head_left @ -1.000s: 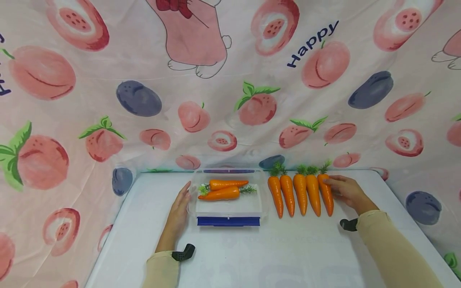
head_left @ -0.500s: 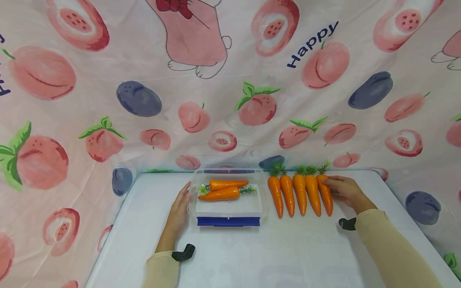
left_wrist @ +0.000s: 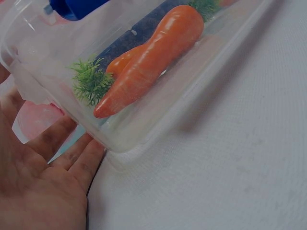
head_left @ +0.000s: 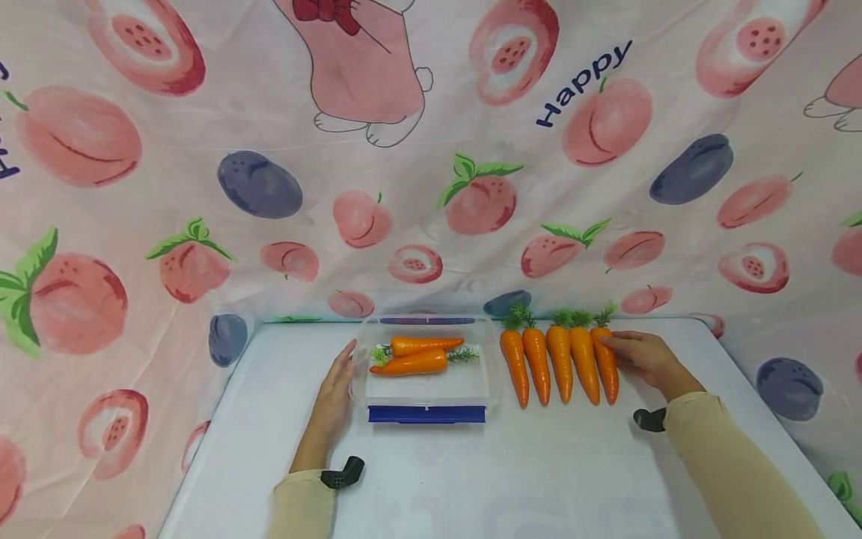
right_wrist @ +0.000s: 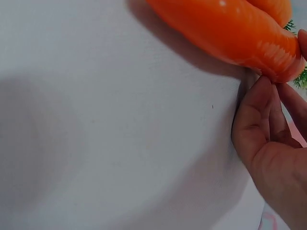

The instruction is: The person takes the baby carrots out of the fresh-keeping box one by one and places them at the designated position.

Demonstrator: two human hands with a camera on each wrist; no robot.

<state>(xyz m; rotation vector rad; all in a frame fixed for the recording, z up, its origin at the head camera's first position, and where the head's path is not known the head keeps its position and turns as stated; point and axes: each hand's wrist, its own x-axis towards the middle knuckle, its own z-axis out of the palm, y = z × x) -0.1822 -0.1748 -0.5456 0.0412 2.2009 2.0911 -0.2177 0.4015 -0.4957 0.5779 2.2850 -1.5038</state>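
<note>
A clear plastic box (head_left: 431,388) with blue latches holds two orange carrots, the nearer carrot (head_left: 411,364) lying below the other carrot (head_left: 427,345). My left hand (head_left: 334,389) rests along the box's left side, palm toward it; the left wrist view shows extended fingers (left_wrist: 85,160) at the lower corner. To the right of the box, several carrots with green tops lie side by side, tips toward me. At the right end of that row, my right hand (head_left: 649,361) pinches the last carrot (head_left: 607,370) near its leafy top, thumb at its lower side in the right wrist view.
A white table (head_left: 431,479) lies under everything. Behind it hangs a fruit-print cloth (head_left: 417,172). The blue front latch (head_left: 427,414) of the box folds out toward me. Leftmost in the row, a carrot (head_left: 515,367) lies close beside the box's right wall.
The rightmost carrot has shifted slightly left, closer to its neighbour, with my right hand at it. My left hand and the box have stayed in place.
</note>
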